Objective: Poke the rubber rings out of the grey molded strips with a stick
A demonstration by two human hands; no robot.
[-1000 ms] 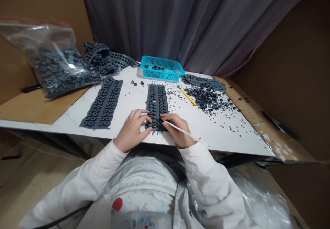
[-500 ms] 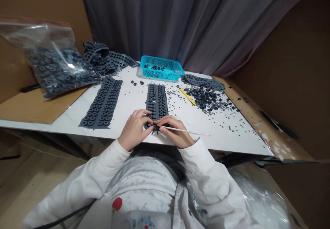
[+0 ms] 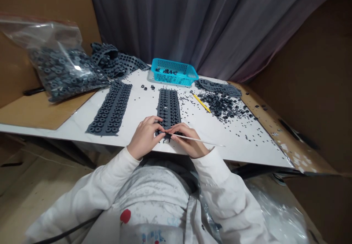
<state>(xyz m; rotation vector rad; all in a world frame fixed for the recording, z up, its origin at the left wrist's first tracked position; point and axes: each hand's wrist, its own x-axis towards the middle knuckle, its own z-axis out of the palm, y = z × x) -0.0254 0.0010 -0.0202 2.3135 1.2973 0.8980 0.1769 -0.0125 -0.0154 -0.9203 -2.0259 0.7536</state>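
Note:
A dark grey rubber sheet (image 3: 168,104) with rows of round ring-shaped parts lies upright to me in the middle of the white table. My left hand (image 3: 147,135) is closed at its near left corner, thumb and fingertips gripping the edge. My right hand (image 3: 189,140) pinches a thin white stick (image 3: 202,140), whose tip points left to where both hands' fingertips meet over the sheet. Any small piece between the fingertips is hidden. To the left lies a similar rubber sheet (image 3: 110,110), apart from my hands.
Behind the sheet stands a blue basket (image 3: 176,79) holding small dark pieces. A yellow-handled tool (image 3: 201,103) lies beside a pile of black pieces (image 3: 220,104) and scattered bits. At left rests a clear bag (image 3: 68,71) of ring parts, near crumpled perforated sheets (image 3: 121,62).
The view has shifted slightly, so the table things appear a little to the right. Both hands stay at the sheet's near end, their grip almost unchanged.

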